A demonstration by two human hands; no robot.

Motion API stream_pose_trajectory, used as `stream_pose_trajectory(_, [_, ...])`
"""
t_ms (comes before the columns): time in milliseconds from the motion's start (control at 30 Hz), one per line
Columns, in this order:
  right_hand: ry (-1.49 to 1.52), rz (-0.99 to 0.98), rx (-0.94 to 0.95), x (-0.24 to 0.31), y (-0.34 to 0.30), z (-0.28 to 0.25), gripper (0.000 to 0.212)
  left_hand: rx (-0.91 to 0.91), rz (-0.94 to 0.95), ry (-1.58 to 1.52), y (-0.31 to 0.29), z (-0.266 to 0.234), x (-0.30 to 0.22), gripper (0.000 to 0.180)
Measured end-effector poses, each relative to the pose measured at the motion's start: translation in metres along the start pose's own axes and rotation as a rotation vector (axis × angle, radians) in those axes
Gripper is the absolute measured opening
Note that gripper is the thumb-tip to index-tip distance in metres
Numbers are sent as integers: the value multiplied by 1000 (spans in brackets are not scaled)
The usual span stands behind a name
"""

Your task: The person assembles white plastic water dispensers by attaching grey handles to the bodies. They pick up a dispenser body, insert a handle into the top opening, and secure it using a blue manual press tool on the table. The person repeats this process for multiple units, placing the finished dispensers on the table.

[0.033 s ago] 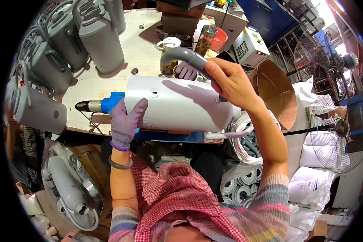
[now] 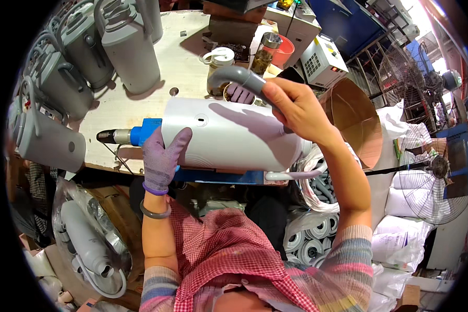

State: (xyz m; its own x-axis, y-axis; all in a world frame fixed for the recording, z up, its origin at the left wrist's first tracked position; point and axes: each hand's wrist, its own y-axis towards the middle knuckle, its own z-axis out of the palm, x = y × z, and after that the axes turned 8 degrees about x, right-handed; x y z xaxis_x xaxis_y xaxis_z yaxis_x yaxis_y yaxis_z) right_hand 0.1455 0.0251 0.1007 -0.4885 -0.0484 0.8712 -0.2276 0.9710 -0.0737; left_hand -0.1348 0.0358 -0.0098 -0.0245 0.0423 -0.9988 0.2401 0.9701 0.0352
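Note:
A large pale grey cylinder (image 2: 229, 135) lies on its side at the front of a wooden workbench (image 2: 187, 67). My left hand (image 2: 161, 156), in a purple-grey glove, lies flat with spread fingers on the cylinder's left end. My bare right hand (image 2: 296, 106) is closed around a curved grey handle (image 2: 234, 77) above the cylinder's top side. A blue fixture with a metal tip (image 2: 132, 135) sticks out past the left end. Purple gloved fingers (image 2: 241, 93) show just behind the cylinder, under the handle; I cannot tell whose they are.
Several finished grey cylinders with handles (image 2: 125, 47) stand at the bench's back left. A jar (image 2: 265, 52), a white cup (image 2: 221, 56), a red tub (image 2: 285, 49) and a white machine (image 2: 322, 62) sit behind. A cardboard drum (image 2: 356, 119), fans (image 2: 431, 182) and sacks fill the right.

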Motion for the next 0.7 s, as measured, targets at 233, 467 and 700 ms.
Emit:
stream_pose_trajectory(233, [-87,56,81,10,7,8,39,22,-36,-34,5,-2,5,44])
stream_pose_trajectory(467, [-131,98,164,10,15,9,40,9,-63,22,6,-3,9,43])
stream_pose_trajectory(700, [-62,86,157,4,13,10,38,10,-32,-12,7,0,3,41])
